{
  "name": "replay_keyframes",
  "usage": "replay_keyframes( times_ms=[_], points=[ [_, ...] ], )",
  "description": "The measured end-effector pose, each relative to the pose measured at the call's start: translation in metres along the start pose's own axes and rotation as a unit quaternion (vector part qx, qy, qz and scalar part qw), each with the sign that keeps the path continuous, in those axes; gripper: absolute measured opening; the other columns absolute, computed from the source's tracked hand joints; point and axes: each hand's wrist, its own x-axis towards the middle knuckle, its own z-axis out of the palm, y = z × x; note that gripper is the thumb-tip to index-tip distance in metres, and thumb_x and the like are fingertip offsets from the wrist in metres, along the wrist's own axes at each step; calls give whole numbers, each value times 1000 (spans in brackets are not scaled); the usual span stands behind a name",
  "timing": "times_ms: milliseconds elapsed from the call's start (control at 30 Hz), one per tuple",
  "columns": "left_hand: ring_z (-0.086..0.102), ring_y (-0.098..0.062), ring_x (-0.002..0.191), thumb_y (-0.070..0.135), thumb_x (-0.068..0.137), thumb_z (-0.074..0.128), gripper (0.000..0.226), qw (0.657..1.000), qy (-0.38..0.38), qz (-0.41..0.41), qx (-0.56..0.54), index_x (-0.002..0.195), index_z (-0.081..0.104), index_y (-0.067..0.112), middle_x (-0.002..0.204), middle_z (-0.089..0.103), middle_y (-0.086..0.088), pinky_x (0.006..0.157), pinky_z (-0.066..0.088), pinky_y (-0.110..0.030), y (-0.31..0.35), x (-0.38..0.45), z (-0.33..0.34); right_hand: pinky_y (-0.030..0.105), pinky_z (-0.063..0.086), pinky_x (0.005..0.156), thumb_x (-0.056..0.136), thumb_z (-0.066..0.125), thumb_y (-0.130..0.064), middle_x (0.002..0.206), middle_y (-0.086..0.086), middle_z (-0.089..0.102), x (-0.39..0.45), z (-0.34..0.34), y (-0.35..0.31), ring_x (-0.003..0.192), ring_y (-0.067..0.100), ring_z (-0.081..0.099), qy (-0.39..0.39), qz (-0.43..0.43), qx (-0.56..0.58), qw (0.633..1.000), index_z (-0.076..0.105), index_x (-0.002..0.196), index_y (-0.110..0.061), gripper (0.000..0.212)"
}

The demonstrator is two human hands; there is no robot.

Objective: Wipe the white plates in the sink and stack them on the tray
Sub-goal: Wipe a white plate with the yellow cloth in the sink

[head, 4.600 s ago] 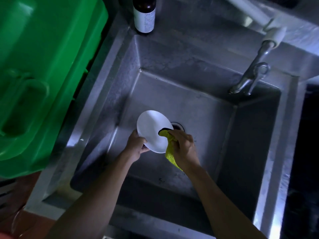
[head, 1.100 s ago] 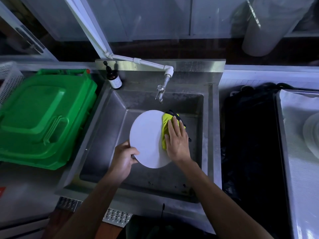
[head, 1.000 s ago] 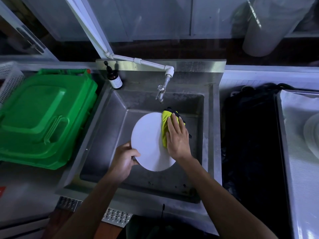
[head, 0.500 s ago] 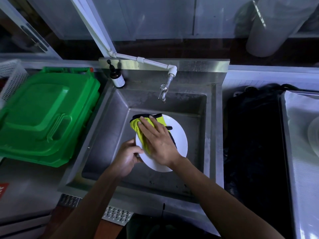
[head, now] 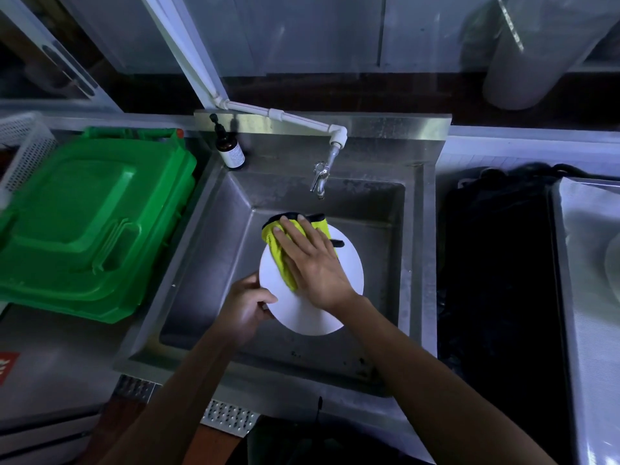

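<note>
Hands, two of them, meet at centre frame over one round white plate [head: 313, 310], held above the basin of the single stainless steel sink [head: 214, 263]. The left hand [head: 245, 305] grips the plate's left rim, thumb on its face, fingers curled behind. The right hand [head: 315, 263] lies flat with straight, spread fingers, pressing one yellow cloth with black trim [head: 280, 250] onto the plate's upper left part. Both forearms reach in from the bottom edge. One metal tap [head: 320, 177] hangs above. One green plastic bin lid [head: 84, 226] sits at left, one dark pump bottle [head: 229, 152] beside it. At the right edge one grey tray [head: 583, 263] shows.
</note>
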Motion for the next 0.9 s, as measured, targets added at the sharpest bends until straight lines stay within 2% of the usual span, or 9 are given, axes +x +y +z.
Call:
replay_keyframes(
  times_ms=[67, 167, 267, 367, 533, 633, 767, 900],
  points=[
    [63, -45, 102, 1, 58, 56, 57, 1000, 6, 4, -5, 115, 65, -5, 113, 67, -33, 76, 55, -42, -1, 0, 1, 54, 19, 120, 107, 29, -31, 168, -6, 17, 4, 1, 7, 156, 26, 6, 17, 27, 1, 1000, 27, 158, -22, 52],
    [65, -43, 106, 1, 59, 55, 58, 1000, 14, 17, -21, 116, 68, 2, 117, 70, -26, 86, 54, -50, -2, 2, 2, 53, 18, 121, 108, 36, -25, 168, -4, 17, 7, 4, 18, 156, 26, 6, 51, 83, 10, 995, 27, 158, -21, 51],
    [70, -34, 100, 2, 62, 55, 50, 998, 28, 36, -35, 108, 72, 10, 111, 75, -16, 78, 58, -43, -3, 5, 3, 52, 16, 122, 108, 36, -24, 168, 0, 15, 5, 6, 25, 156, 29, 5, 67, 125, 12, 990, 25, 159, -18, 53],
    [72, -30, 95, 2, 62, 55, 47, 996, 37, 44, -65, 103, 76, 11, 109, 75, -14, 71, 59, -37, -5, 7, 5, 50, 13, 124, 109, 32, -26, 169, 0, 12, 0, 10, 26, 156, 28, 2, 76, 161, 15, 984, 24, 159, -17, 52],
    [72, -29, 98, 3, 64, 58, 48, 993, 55, 51, -86, 107, 75, 15, 112, 74, -11, 73, 59, -40, -6, 9, 7, 49, 10, 125, 109, 28, -29, 169, -2, 6, -7, 19, 25, 156, 24, -4, 67, 219, 23, 973, 21, 160, -20, 52],
    [71, -30, 96, 1, 60, 58, 47, 989, 78, 42, -117, 101, 76, 14, 108, 75, -10, 75, 58, -40, -3, 13, 12, 50, 12, 125, 108, 30, -27, 169, -4, 7, -15, 26, 20, 156, 22, -3, 60, 242, 35, 968, 21, 159, -22, 52],
    [73, -28, 91, -6, 66, 53, 46, 986, 87, 38, -137, 100, 75, 15, 104, 76, -8, 71, 59, -37, 1, 16, 19, 53, 14, 123, 107, 32, -25, 169, -6, 6, -25, 37, 6, 156, 23, -3, 47, 260, 62, 962, 19, 160, -23, 54],
    [70, -32, 90, -17, 77, 42, 51, 982, 101, 36, -153, 107, 72, 10, 105, 74, -15, 68, 57, -35, 2, 19, 26, 53, 16, 123, 108, 30, -27, 169, -5, 5, -31, 43, -18, 156, 23, -5, 43, 223, 96, 969, 21, 160, -22, 53]
  ],
)
